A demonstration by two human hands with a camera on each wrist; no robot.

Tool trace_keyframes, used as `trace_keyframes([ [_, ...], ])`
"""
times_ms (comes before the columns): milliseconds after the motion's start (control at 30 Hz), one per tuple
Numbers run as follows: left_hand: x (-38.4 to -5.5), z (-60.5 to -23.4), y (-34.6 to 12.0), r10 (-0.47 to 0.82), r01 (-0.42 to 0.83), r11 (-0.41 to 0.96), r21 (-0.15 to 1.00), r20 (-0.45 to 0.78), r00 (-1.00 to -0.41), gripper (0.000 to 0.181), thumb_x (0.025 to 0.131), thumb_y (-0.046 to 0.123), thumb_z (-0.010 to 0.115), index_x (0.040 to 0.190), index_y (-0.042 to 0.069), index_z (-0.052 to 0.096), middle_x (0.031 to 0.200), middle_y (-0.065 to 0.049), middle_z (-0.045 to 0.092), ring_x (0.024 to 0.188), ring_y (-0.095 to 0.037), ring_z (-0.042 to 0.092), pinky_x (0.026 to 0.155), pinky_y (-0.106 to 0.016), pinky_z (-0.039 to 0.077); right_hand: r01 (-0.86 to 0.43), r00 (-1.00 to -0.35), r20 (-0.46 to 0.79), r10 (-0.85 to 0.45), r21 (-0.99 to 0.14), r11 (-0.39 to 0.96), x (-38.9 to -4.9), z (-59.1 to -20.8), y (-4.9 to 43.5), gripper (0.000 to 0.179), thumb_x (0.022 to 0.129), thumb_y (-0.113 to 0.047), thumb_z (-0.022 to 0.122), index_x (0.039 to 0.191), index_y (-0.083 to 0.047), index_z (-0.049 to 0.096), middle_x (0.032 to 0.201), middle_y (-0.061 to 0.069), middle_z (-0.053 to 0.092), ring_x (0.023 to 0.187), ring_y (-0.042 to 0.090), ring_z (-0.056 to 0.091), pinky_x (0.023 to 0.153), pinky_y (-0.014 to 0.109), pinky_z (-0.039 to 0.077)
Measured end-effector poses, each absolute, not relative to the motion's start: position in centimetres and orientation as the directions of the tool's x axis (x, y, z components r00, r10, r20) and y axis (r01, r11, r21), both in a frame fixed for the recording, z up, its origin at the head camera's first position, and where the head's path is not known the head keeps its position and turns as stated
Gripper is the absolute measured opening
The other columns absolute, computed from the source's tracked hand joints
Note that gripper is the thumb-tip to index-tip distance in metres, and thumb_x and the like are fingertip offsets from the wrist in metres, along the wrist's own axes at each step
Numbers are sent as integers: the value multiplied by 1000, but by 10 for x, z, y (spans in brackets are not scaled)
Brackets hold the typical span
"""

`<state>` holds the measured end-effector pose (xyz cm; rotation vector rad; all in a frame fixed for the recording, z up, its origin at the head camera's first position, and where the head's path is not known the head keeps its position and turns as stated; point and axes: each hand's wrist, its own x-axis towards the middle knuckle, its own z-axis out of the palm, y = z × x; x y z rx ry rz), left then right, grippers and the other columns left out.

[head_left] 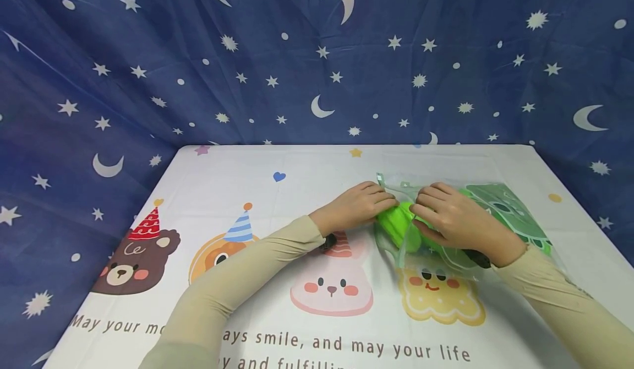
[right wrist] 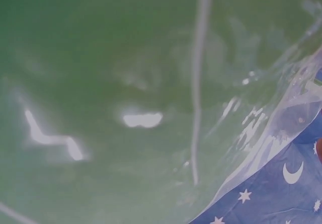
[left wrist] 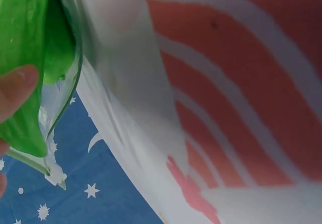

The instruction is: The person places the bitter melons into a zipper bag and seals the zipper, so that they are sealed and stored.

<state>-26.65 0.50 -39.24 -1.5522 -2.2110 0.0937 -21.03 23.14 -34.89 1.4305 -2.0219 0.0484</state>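
Observation:
A clear zip bag (head_left: 520, 215) with a dark green print lies on the right side of the table, its mouth turned left. At that mouth is a bright green, ridged, pointed piece (head_left: 393, 226); its exact kind is unclear. My left hand (head_left: 358, 206) holds this piece, and in the left wrist view the thumb (left wrist: 19, 90) presses on its side. Behind it another green piece (left wrist: 59, 48) shows inside the bag. My right hand (head_left: 453, 217) grips the bag near its opening, fingers curled over the film. The right wrist view shows mostly blurred green film.
A white cloth with printed animals and lettering covers the table (head_left: 247, 171). Dark blue curtains (head_left: 277, 33) with stars and moons hang behind it and along the left. A white zip slider (left wrist: 55, 176) sits at the bag's corner.

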Motion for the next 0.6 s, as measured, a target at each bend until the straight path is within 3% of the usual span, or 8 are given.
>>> trace_keyframes([
  [200, -266, -396, 9, 894, 857, 413, -307, 318, -316, 42, 86, 29, 67, 124, 18, 56, 116, 2, 60, 111, -16, 56, 103, -29, 40, -850, -196, 521, -830, 331, 409, -210, -349, 232, 38, 99, -28, 33, 85, -5, 59, 75, 7, 58, 73, 24, 55, 71, 40, 46],
  [600, -264, -395, 18, 894, 842, 427, -330, 295, -338, 42, 85, 34, 67, 124, 21, 57, 115, 2, 60, 110, -16, 56, 101, -28, 41, -839, -199, 512, -836, 352, 415, -211, -349, 233, 39, 100, -28, 31, 85, -5, 58, 75, 7, 57, 74, 24, 54, 73, 40, 46],
])
